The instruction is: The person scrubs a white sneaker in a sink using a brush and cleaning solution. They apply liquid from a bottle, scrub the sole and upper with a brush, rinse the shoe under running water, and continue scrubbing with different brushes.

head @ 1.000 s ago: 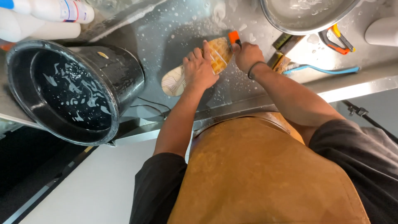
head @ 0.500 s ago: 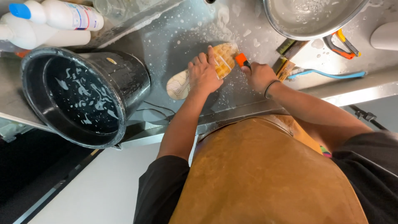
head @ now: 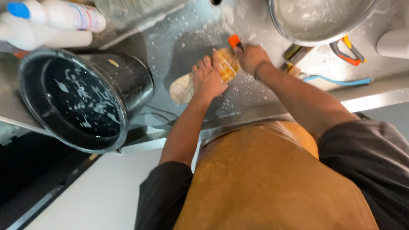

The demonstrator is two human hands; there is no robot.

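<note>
A shoe lies sole-up on the wet steel counter (head: 179, 38), with a cream heel (head: 180, 88) and an amber toe sole (head: 228, 68). My left hand (head: 208, 78) presses flat on the middle of that sole. My right hand (head: 250, 57) grips a brush with an orange handle (head: 234, 41) at the toe end. Soap foam and water drops speckle the metal around the shoe.
A black bucket of foamy water (head: 81, 98) stands to the left. White bottles (head: 55, 19) lie at the top left. A steel bowl (head: 317, 19) sits at the top right, with orange pliers (head: 347, 49), a blue-handled brush (head: 336, 80) and a white container (head: 392, 42). I wear a brown apron (head: 272, 179).
My right hand has moved with the brush from the right side of the toe up over it. The left hand has stayed on the sole.
</note>
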